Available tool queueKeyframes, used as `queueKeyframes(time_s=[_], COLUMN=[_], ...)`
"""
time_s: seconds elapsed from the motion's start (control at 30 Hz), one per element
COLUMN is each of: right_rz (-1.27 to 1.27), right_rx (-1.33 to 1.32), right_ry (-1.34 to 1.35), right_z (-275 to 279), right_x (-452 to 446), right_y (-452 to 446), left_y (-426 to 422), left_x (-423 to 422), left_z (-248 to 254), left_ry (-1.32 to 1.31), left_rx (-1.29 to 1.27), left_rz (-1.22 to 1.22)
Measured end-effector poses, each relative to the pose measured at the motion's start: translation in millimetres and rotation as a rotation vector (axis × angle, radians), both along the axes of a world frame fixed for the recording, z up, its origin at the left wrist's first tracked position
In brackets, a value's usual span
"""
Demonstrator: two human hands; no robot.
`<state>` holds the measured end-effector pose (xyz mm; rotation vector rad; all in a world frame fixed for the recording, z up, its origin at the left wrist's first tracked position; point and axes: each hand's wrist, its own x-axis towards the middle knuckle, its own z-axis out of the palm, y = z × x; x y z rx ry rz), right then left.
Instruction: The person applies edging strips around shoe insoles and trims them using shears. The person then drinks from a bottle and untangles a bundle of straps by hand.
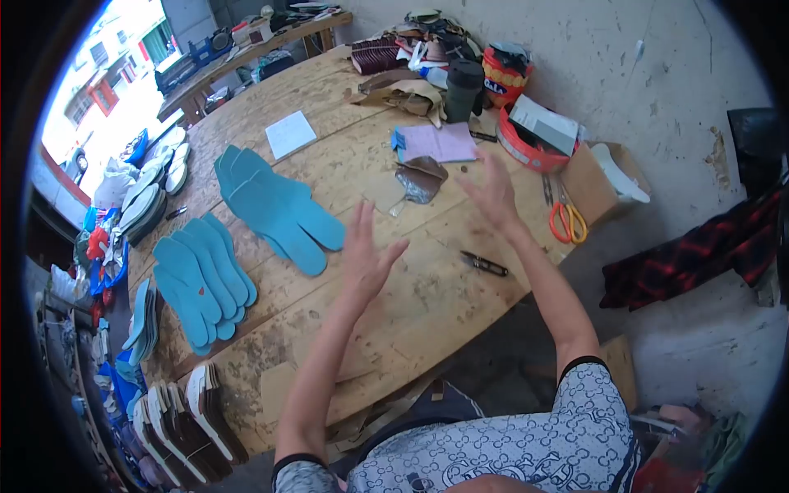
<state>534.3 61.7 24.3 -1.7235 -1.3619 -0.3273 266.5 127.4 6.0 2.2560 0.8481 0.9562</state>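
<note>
My left hand (367, 255) is held above the table with its fingers stretched and thumb apart, holding nothing. Just left of it lies a group of blue insoles (271, 197), overlapping each other. More blue insoles (201, 275) are fanned out further left. My right hand (493, 193) is also raised over the wood, fingers extended and nothing in it. Close by it are a brown and silvery scrap (422, 179) and a pink sheet of paper (440, 142). Below the right hand, a pair of black thread snips (485, 263) rests on the tabletop.
Orange-handled scissors (567, 222) lie at the right edge beside a cardboard box (604, 185). A red round container (526, 144), a dark cup (463, 90) and leather pieces (403, 92) stand behind. Bundled stacks (185, 427) sit at the front left. A white notepad (290, 135) lies mid-table.
</note>
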Motion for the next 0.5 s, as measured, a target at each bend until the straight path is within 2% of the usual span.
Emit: queueKeyframes(time_s=[0.1, 0.13, 0.17, 0.2, 0.23, 0.3, 0.37, 0.4, 0.47, 0.5], right_rz=[-0.028, 0.03, 0.032, 0.04, -0.038, -0.172, -0.195, -0.122, -0.075, -0.129], right_rx=[0.218, 0.262, 0.295, 0.376, 0.249, 0.063, 0.02, -0.015, -0.163, -0.079], right_ry=[-0.161, -0.046, -0.045, 0.125, 0.055, 0.092, 0.053, 0.118, 0.028, 0.006], right_z=[27, 29, 24, 29, 42, 60, 45, 40, 28, 20], right_x=[73, 104, 145, 157, 171, 181, 209, 208, 224, 214], right_y=[77, 106, 137, 156, 164, 183, 212, 221, 230, 231], left_y=[32, 30, 31, 31, 32, 34, 33, 32, 33, 33], left_x=[61, 67, 71, 70, 69, 70, 70, 70, 68, 68], left_z=[-53, -63, -64, -65, -67, -66, -59, -55, -56, -56], left_ry=[0.142, 0.243, 0.241, 0.257, 0.257, 0.284, 0.335, 0.35, 0.381, 0.393], left_rx=[0.062, 0.074, 0.137, 0.191, 0.149, 0.113, 0.112, 0.102, 0.083, 0.079], left_rz=[0.093, 0.126, 0.117, 0.114, 0.141, 0.178, 0.176, 0.169, 0.161, 0.159])
